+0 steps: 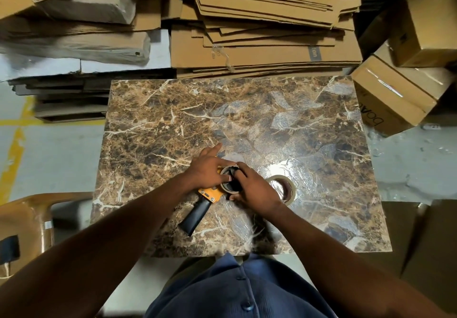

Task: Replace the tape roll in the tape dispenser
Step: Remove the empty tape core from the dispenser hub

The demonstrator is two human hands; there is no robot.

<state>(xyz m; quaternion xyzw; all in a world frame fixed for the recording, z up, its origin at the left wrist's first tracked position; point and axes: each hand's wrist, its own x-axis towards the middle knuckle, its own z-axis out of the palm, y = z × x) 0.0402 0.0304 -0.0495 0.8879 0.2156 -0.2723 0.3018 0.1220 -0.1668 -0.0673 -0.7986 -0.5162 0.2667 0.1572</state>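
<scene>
- Head view: I see my right hand's fingers curled over the rim of the worn tape roll that sits on the dispenser, thumb low at its near edge, so the hand is closed around that ring.
- My left hand's fingers press on the roll's far-left rim, while the index finger points away over the table, touching nothing that I can make out.
- The right hand covers the roll's right side; the left hand covers the dispenser's front end, and whether it grips the frame underneath I cannot tell.
- The tape dispenser lies on its side, its orange plate with two screws just below the roll and its black handle angled toward me and to the left.
- A second, fuller tape roll lies flat just right of my right hand, partly hidden by it.
- All of this rests on a brown marble-patterned table, in its near middle; a glare patch shines just beyond the second roll.
- Beyond the table are stacks of flattened cardboard; taped boxes stand at the far right.
- A brown plastic chair is at my left, and my blue buttoned shirt fills the bottom edge.
</scene>
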